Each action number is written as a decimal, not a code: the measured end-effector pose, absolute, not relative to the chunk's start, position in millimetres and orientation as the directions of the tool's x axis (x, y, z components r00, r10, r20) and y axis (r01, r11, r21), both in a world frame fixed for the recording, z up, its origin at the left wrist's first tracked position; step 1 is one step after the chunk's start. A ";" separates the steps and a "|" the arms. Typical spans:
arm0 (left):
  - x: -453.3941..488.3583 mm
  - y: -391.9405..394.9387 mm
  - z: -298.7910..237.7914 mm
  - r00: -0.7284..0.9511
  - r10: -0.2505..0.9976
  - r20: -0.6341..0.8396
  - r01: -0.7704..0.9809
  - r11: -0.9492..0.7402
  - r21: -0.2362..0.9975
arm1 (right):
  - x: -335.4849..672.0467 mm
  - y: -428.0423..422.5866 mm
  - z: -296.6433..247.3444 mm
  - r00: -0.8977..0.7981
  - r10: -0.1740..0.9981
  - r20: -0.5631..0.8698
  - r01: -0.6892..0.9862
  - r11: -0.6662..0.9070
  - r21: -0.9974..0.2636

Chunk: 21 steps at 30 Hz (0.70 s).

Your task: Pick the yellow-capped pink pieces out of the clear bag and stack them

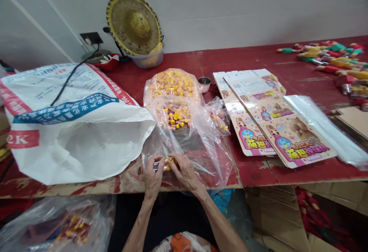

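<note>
Near the front edge of the table, my left hand (153, 177) is closed round a few small tubes with yellow caps (166, 167). My right hand (186, 172) has its fingers closed on the yellow-capped end of the same tubes. Both hands are over the open mouth of a clear plastic bag (211, 160). Farther back, the bag is full of many small pink tubes with yellow caps (178, 118). Fingers partly cover the held tubes, so their exact number is hidden.
A large white woven sack (71, 144) lies at left, its mouth toward me. Printed cards (299, 141), clear plastic sleeves (319, 125) and a small metal cup (204, 85) lie right. A straw hat (135, 26) leans behind. Colourful toys (336, 58) pile at far right.
</note>
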<state>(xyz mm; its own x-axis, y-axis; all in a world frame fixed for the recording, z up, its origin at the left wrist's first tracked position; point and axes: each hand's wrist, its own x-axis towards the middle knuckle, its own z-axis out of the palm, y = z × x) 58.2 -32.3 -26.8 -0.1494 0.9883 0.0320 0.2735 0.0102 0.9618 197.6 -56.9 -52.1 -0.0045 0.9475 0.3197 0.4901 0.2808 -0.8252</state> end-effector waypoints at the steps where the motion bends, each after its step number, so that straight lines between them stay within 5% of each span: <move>1: 58.1 -32.1 -26.9 -0.153 0.988 0.022 0.260 0.019 0.965 | 197.7 -56.9 -52.1 -0.004 0.948 0.319 0.484 0.281 -0.828; 21: 58.3 -33.0 -29.8 -0.143 0.990 -0.019 0.233 0.053 0.971 | 200.9 -60.1 -47.0 0.036 0.960 0.277 0.421 0.237 -0.876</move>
